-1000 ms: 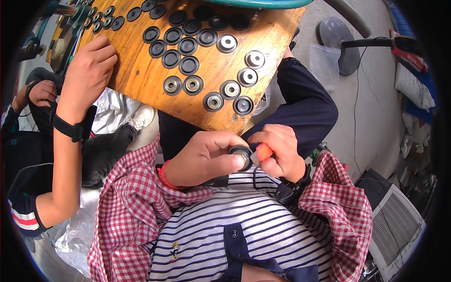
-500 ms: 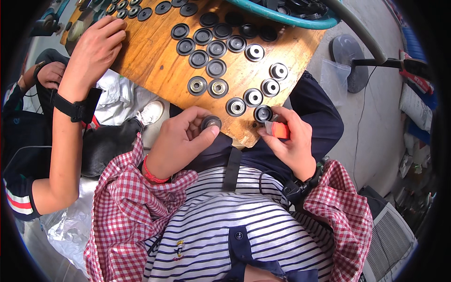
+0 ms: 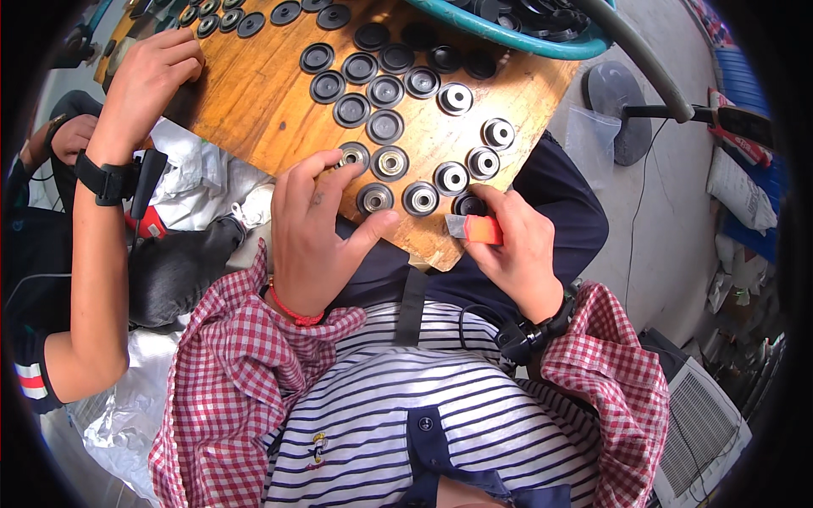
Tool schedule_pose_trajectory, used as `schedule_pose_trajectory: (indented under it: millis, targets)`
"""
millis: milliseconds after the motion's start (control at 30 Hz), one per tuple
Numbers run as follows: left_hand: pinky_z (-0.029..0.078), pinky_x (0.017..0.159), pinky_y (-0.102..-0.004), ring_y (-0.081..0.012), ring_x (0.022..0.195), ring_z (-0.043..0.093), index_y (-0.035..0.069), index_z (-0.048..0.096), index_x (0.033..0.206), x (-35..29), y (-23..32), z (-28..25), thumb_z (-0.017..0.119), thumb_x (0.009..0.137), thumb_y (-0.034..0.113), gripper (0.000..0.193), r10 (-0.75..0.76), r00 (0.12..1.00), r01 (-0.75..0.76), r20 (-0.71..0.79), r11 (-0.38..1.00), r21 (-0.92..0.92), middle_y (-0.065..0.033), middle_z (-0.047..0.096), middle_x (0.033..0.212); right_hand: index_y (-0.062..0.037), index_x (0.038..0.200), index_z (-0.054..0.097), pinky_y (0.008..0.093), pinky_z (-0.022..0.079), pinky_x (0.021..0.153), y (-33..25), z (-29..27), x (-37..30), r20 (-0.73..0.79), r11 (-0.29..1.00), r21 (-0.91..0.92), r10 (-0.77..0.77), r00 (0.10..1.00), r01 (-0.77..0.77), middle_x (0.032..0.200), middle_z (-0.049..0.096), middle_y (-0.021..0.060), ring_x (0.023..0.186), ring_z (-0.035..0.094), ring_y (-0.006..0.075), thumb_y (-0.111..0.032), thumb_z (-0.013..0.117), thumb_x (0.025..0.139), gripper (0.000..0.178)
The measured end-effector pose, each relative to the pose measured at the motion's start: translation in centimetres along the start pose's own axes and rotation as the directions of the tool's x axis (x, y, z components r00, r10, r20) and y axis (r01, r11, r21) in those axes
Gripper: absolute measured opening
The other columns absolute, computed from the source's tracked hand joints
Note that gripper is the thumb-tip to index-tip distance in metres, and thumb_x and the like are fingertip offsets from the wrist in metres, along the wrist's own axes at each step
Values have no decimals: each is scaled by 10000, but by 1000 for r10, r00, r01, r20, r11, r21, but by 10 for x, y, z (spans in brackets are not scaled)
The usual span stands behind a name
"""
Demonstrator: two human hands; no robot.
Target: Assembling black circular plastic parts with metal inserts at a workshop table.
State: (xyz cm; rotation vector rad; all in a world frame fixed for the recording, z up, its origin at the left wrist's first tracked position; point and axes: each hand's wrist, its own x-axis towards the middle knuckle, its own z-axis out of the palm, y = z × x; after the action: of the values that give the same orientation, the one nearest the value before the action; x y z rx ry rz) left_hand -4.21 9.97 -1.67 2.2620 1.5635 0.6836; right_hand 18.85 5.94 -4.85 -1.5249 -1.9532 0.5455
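My left hand (image 3: 315,229) is open, its fingers spread over the board's front left edge. Between its thumb and fingers lies a black wheel with a metal bearing (image 3: 374,199). The fingertips reach a similar bearing wheel (image 3: 354,156), partly covering it. An orange cutter (image 3: 483,229) with a short, flat grey blade is gripped in my right hand (image 3: 521,245). Beside its index finger sits a black wheel (image 3: 467,206), partly hidden by the hand. Two more bearing wheels (image 3: 420,199) and several wheels with silver centres (image 3: 451,178) lie close by.
On the wooden board (image 3: 254,110) several plain black wheels (image 3: 351,110) are spread. A teal-rimmed basin (image 3: 517,41) with black parts stands at the far right. A co-worker's hand (image 3: 152,76) rests at the board's left. A grey pole (image 3: 652,68) rises at the right.
The bearing wheel my left hand held now lies on the board, and that hand has opened and moved forward. The right hand keeps the cutter, its blade now pointing left.
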Motion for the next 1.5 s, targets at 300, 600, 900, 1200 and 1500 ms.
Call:
schedule_pose_trajectory:
  millis: [300,600,900,1200,1500]
  targets:
    - [385,903,-411,-275,1051,520,69,667,978,25,0,13,725,757,213,270,99,994,-100,41,994,37,-71,588,1068,-30,1106,586,348,477,592,0,0,-3,-21,998,-37,44,999,-45,780,543,103,687,586,260,-116,776,661,492]
    - [408,892,-414,-281,1013,544,48,671,961,32,-2,12,743,729,217,296,150,988,-152,23,981,117,-71,610,1043,-19,1058,601,342,466,559,0,11,1,-113,1000,26,-8,994,11,745,536,99,641,575,253,-136,780,686,429]
    - [497,761,-246,-115,930,615,10,617,1068,7,34,7,733,839,159,298,-186,954,298,235,508,-808,-85,624,1056,-6,1112,612,313,497,538,-7,11,1,-308,956,111,-225,924,270,858,619,116,650,617,229,-275,814,679,548]
    - [480,681,-218,-76,792,600,-9,551,1070,-8,27,13,643,900,128,236,-88,844,536,529,169,-827,-58,619,912,6,1022,635,290,485,566,-17,4,3,-21,860,496,-129,991,122,805,635,102,639,624,212,-110,743,742,321]
    - [436,563,-192,-53,609,539,4,552,999,-4,25,-3,598,919,154,176,-46,694,720,719,47,-692,-11,585,727,-2,977,615,285,438,537,-5,-3,-4,-40,743,669,-13,999,37,730,589,91,589,567,182,-495,582,883,503]
